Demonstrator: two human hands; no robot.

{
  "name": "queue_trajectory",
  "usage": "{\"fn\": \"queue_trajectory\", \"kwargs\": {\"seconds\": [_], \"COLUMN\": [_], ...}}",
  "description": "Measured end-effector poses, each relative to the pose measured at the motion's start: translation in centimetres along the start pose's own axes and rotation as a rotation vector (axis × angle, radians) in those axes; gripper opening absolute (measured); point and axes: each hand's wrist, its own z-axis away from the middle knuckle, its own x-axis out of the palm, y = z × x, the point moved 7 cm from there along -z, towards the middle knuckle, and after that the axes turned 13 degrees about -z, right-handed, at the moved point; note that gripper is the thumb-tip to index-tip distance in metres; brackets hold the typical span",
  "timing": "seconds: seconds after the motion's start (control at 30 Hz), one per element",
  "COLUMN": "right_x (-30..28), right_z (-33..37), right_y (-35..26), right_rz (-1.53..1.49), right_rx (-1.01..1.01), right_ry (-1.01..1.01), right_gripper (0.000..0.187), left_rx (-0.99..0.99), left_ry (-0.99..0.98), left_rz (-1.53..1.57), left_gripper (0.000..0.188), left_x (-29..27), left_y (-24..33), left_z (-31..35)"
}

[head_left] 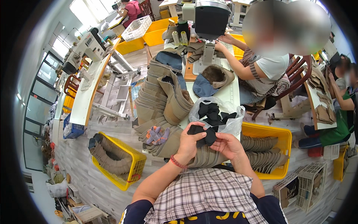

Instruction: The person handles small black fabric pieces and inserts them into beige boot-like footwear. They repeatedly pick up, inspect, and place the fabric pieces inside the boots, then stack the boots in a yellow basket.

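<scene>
Head view shows black cloth pieces [210, 137] pinched in the fingers [200, 136] of your left hand [187, 144] and right hand [231, 146]. Just beyond your fingers, a clear plastic bag [239, 115] holds more black pieces [213, 112] on the bench [232, 95]. Left of them, stacked brown pieces [151, 106] lie; to their right stands a yellow crate [285, 149].

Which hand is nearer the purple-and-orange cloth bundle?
Left. The left hand is right of the bundle, apart from it; the right hand is farther right, at the right edge of the black pieces.
</scene>
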Motion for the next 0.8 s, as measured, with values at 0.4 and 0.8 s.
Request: {"fn": "queue_trajectory", "kwargs": {"seconds": [0.4, 0.8], "right_x": [3.7, 3.9], "right_z": [1.6, 2.6], "right_y": [0.2, -0.6], "right_rz": [0.234, 0.329], "right_rx": [-0.357, -0.647], "right_ry": [-0.086, 0.073], "right_gripper": [0.020, 0.007], "left_rx": [-0.101, -0.231], "left_ry": [-0.090, -0.281], "left_rz": [0.261, 0.563], "left_gripper": [0.033, 0.033], "left_x": [-0.7, 0.0], "left_y": [-0.4, -1.8], "left_z": [0.3, 1.0]}}
